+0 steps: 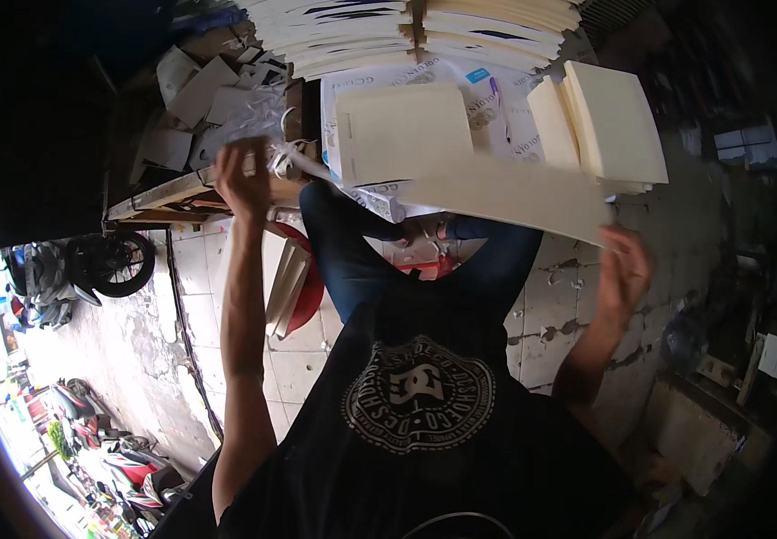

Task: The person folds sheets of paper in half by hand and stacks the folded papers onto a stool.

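Observation:
Over the edge of the wooden bin, my left hand (243,184) is raised with its fingers curled and blurred. A thin white strip (307,163) runs from its fingertips toward the table, smeared by motion. My right hand (626,269), off to the right, pinches the corner of a long cream card sheet (514,198). This sheet slants above my knees, blurred at its left end. Behind it, a flat stack of cream card (402,130) lies on the printed white paper covering the table (366,79). To the right stands a thicker pile of folded cream card (617,121).
Tall stacks of cream card (334,36) line the table's far side. A purple pen (500,108) and a blue label (478,75) lie on the cover. Left, a wooden bin holds paper scraps (204,94). A red stool (307,292) bears more card. Motorcycles (128,467) stand outside.

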### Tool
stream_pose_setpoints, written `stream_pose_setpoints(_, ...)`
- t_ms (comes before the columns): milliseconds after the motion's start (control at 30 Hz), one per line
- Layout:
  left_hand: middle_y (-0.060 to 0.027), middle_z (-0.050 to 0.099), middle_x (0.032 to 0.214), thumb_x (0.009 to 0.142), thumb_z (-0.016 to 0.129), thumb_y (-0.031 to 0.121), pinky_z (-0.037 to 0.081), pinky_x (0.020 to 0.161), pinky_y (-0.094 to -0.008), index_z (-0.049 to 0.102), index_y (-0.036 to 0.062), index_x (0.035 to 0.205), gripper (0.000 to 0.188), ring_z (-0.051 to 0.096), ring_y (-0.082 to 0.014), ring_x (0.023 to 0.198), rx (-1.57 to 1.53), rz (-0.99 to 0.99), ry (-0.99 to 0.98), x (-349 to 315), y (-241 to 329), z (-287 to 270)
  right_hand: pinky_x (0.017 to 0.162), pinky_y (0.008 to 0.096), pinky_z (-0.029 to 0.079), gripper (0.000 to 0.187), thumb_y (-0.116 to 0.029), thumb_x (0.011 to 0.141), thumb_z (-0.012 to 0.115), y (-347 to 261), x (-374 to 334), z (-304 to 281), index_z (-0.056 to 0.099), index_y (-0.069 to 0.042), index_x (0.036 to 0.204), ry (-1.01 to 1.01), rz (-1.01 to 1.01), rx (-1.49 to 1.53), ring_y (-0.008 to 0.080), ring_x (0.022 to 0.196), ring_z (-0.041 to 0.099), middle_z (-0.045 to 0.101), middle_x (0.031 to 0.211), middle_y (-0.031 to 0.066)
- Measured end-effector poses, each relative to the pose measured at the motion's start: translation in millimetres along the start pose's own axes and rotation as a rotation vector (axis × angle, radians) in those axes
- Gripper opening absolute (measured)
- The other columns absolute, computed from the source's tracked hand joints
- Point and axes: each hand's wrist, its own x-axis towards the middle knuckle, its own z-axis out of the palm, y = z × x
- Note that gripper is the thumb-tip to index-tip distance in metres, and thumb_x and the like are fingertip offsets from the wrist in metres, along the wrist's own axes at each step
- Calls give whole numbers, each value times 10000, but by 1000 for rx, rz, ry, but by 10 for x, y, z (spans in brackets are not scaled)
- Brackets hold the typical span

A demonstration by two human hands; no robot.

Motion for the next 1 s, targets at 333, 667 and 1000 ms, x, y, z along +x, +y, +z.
stream_pose_setpoints(333, -159, 514, 1436, 1026, 277, 629, 384, 1060, -423, 403, 2, 1477, 783, 474, -258, 1332, -1166, -728, -438, -113, 233, 127, 937, 340, 515, 410, 15, 945, 623, 257, 410, 657, 509, 95, 1330, 340, -82, 243, 229, 1109, 642, 676, 1155, 215)
stream_pose_setpoints(667, -106, 707, 757, 946, 690, 309, 475, 638, -271, 744, -39, 956, 352, 605, -105, 687, -419, -741, -356, -494, 929, 226, 590, 294, 431, 307, -252, 929, 703, 1288, 976, 1322, 605, -3, 779, -239, 159, -210, 148, 579, 519, 577, 691, 81)
stream_pose_setpoints(1000, -152, 728, 741, 895, 724, 366, 508, 700, -356, 746, -33, 873, 400, 688, -198, 688, -243, -720, -404, -621, 934, 361, 849, 400, 435, 351, -339, 903, 715, 2032, 885, 1283, 624, -23, 781, -355, -83, -367, 283, 884, 565, 569, 833, 103)
